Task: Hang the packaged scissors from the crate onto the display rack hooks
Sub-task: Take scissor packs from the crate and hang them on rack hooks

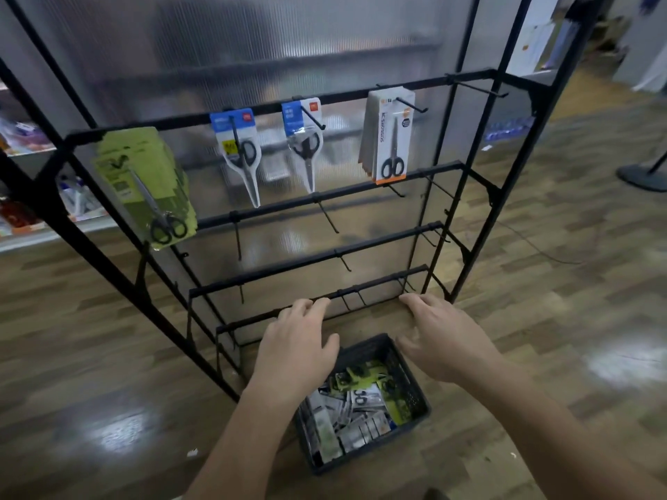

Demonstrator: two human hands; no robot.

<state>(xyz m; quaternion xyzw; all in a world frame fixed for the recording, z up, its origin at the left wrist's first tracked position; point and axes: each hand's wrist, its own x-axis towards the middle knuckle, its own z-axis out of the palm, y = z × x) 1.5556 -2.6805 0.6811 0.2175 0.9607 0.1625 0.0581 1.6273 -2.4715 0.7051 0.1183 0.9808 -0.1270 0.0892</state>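
Observation:
A black display rack (pixel 325 259) stands in front of me with several rows of hooks. On its top bar hang a stack of green scissor packs (pixel 144 182), two blue-carded scissors (pixel 240 153) (pixel 305 142) and a stack of white and orange packs (pixel 391 135). A dark plastic crate (pixel 411 384) sits on the floor below, filled with several packaged scissors (pixel 355 409). My left hand (pixel 297 346) and my right hand (pixel 442 339) hover above the crate, palms down, fingers relaxed, holding nothing.
The lower rack bars carry bare hooks (pixel 328 218). A translucent ribbed panel (pixel 288 48) backs the rack. Shelves of goods (pixel 21 211) stand at the left, and a round stand base (pixel 640 176) rests on the wooden floor at the far right.

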